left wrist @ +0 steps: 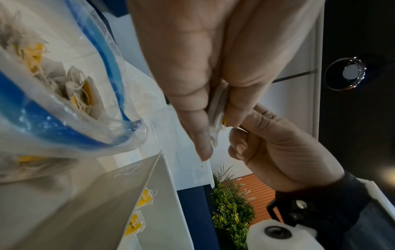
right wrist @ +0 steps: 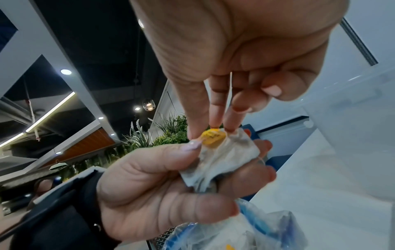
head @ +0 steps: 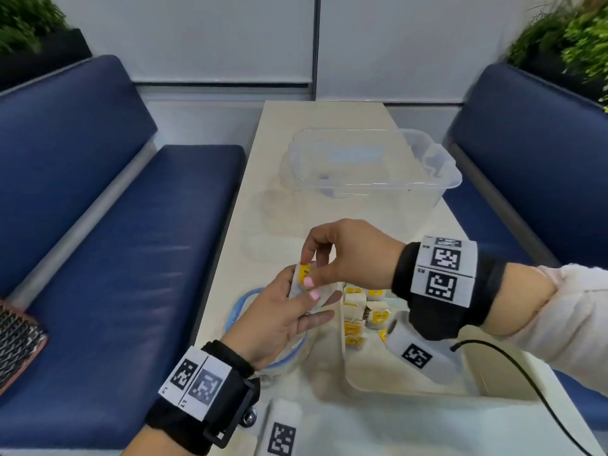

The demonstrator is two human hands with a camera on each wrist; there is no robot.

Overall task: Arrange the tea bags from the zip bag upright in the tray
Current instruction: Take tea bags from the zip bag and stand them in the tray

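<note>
Head view first: we see the pale table [head: 286, 133] running away between two blue benches [head: 98, 225], with a clear plastic tub [head: 371, 166] standing at its far end. Nearer us sits the white tray [head: 408, 386], its far left corner already holding a cluster of tea bags [head: 365, 311] with yellow tags, standing close together; from this angle we cannot tell whether each one is fully upright. Just left of the tray lies the zip bag [head: 240, 311], its blue-edged mouth gaping; the left wrist view shows more tea bags inside it. Above the bag's mouth our left hand [head: 283, 314] is palm-up, thumb and fingers curled round one crumpled tea bag [right wrist: 222, 160], held in the air between the zip bag and the tray. Our right hand [head: 348, 255] comes down from above, thumb and first two fingers pinching the yellow tag [right wrist: 212, 137] at the top of that tea bag, the other fingers curled back. Both hands touch the same tea bag. A black cable [head: 526, 383] trails off the right wrist across the tray's near corner.
</note>
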